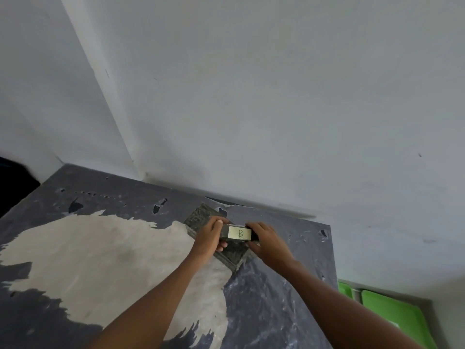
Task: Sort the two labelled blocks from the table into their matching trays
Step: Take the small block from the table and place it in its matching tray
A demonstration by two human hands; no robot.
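Observation:
A dark block with a pale label marked "B" (pixel 239 233) is gripped from both ends near the far side of the table. My left hand (pixel 208 235) grips its left end and my right hand (pixel 266 241) grips its right end. The block is raised slightly over a second dark marbled block (pixel 201 216) that lies flat on the worn grey table (pixel 100 248) and reaches out under my hands. No label shows on that lower block.
Two green trays (pixel 395 313) sit low beyond the table's right edge, at the bottom right. White walls close in behind the table and meet at a corner to the left. A dark gap lies past the table's left edge.

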